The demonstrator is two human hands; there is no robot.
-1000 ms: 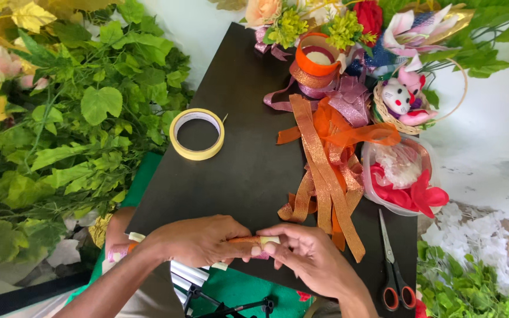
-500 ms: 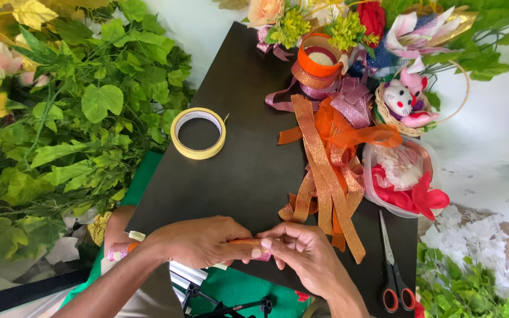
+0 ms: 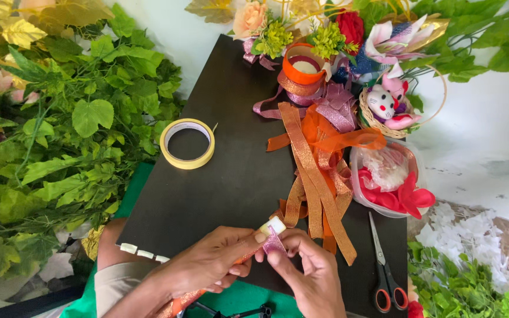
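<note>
Here, the left hand [image 3: 207,268] pinched a narrow orange glitter ribbon [image 3: 179,303] together with a small piece of pale tape [image 3: 276,224], and the right hand [image 3: 307,274] held a short pink glitter strip [image 3: 274,242] between thumb and fingers, close against the left fingertips, just over the near edge of the black board [image 3: 231,176]. The risk, as I judged it, was that the tape could stick to a fingertip or fold on itself, because both hands pressed so near to it. The pink strip was small and could slip or sit crooked. The loose orange ribbons [image 3: 316,176] lay near the right hand, and the scissors [image 3: 384,265] too, so a wide move could drag them.
</note>
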